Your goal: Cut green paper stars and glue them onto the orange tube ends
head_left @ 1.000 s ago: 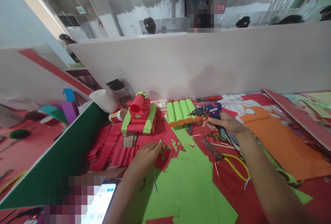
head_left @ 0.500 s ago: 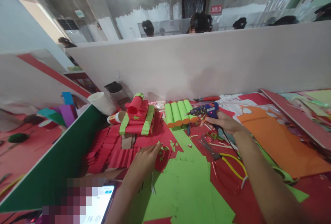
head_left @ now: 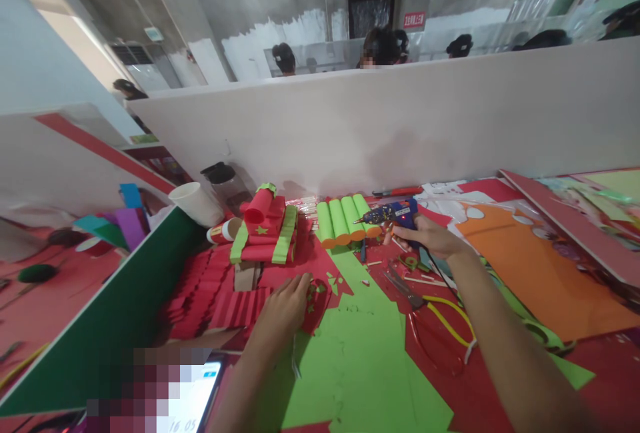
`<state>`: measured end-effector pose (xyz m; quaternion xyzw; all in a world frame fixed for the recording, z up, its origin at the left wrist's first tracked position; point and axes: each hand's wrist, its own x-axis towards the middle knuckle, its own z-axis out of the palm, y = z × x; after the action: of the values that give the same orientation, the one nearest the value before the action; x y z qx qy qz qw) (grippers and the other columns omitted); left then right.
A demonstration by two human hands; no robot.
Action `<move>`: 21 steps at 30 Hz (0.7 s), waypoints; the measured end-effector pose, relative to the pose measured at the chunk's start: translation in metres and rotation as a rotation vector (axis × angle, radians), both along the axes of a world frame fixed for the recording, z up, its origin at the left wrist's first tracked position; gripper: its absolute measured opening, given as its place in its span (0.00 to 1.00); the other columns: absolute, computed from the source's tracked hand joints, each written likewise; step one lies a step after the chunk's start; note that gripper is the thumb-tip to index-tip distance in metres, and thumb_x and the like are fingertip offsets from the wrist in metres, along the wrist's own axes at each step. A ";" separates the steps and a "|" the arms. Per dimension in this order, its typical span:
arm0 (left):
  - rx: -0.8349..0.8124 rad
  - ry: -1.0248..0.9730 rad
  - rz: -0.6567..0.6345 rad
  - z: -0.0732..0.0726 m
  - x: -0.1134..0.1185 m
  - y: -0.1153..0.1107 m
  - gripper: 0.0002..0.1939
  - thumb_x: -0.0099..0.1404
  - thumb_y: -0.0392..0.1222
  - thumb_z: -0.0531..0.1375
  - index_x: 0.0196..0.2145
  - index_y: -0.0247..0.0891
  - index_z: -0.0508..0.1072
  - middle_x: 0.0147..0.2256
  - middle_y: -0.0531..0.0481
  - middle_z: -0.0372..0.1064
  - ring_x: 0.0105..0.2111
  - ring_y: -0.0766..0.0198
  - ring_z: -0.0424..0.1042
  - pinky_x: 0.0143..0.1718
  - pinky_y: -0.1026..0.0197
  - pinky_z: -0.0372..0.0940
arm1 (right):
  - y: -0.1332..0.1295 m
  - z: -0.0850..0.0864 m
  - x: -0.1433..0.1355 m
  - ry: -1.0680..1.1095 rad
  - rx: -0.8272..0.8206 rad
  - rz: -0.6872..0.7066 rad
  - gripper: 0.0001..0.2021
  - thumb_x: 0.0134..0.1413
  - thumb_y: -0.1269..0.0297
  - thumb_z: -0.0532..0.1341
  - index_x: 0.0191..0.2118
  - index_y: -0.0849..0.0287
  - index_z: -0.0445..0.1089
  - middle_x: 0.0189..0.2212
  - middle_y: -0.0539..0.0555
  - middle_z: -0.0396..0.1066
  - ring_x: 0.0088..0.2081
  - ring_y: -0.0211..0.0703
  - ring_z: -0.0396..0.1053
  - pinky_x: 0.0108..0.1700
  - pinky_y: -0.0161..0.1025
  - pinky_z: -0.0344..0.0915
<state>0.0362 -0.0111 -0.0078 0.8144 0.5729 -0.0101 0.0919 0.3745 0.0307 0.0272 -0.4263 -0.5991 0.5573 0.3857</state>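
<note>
My right hand (head_left: 425, 234) is wrapped round the handle of a blue glue gun (head_left: 387, 213), whose nozzle points left above several green paper rolls (head_left: 344, 216) with orange ends. My left hand (head_left: 290, 300) rests palm down beside small green paper stars (head_left: 314, 293) on red paper. Its fingers point forward, close together, and their tips are too small to show whether something is between them. Behind it stands a red paper model (head_left: 263, 226) with green strips and a star. Pleated red paper (head_left: 200, 286) lies to the left of this hand.
Yellow-handled scissors (head_left: 445, 320) and a second, red-handled pair lie near my right forearm. Green paper (head_left: 365, 353) covers the middle. A phone (head_left: 200, 393) is at the lower left, beside a green divider (head_left: 125, 300). A white cup (head_left: 195, 203) and orange paper (head_left: 540, 266) flank the work area.
The fingers of my left hand have drawn slightly back and left from the star pieces. My right hand still holds the glue gun in nearly the same place; the view has shifted slightly.
</note>
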 end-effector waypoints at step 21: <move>-0.211 -1.243 -0.025 0.032 0.103 0.079 0.17 0.63 0.46 0.61 0.47 0.37 0.64 0.36 0.46 0.74 0.36 0.58 0.76 0.38 0.57 0.70 | 0.007 -0.006 -0.065 0.066 0.239 -0.417 0.13 0.44 0.60 0.72 0.35 0.55 0.71 0.29 0.47 0.71 0.32 0.41 0.68 0.39 0.39 0.66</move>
<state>0.1391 0.0681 0.0238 0.6613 0.3989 0.4076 0.4872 0.3096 0.0382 0.0213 -0.4737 -0.5470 0.4041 0.5595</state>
